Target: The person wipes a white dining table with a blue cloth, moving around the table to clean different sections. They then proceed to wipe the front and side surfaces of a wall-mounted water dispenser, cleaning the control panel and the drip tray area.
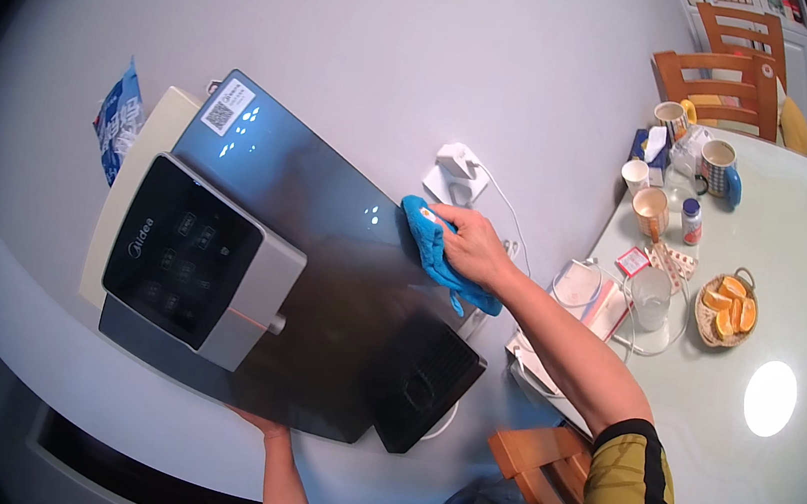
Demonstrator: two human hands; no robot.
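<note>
A blue cloth [426, 243] is bunched in my right hand [476, 244], pressed against the edge of a Midea water dispenser [337, 297]. The dispenser has a glossy dark front panel, a protruding head with a black touch panel [180, 255] and a metal spout [277, 323]. A black drip tray [425, 383] juts out at its base. My left hand [262, 422] reaches to the dispenser's opposite side; its fingers are hidden behind the body. Reflections shine on the upper panel, near a white sticker [228, 107] with a printed code.
A wall socket [455, 179] with a white plug and cord is close behind my right hand. On the glass-topped table [768, 297] stand several mugs, a pill bottle [691, 221], a clear cup [649, 299] and a basket of orange wedges [727, 311]. A wooden chair [543, 466] is beside me.
</note>
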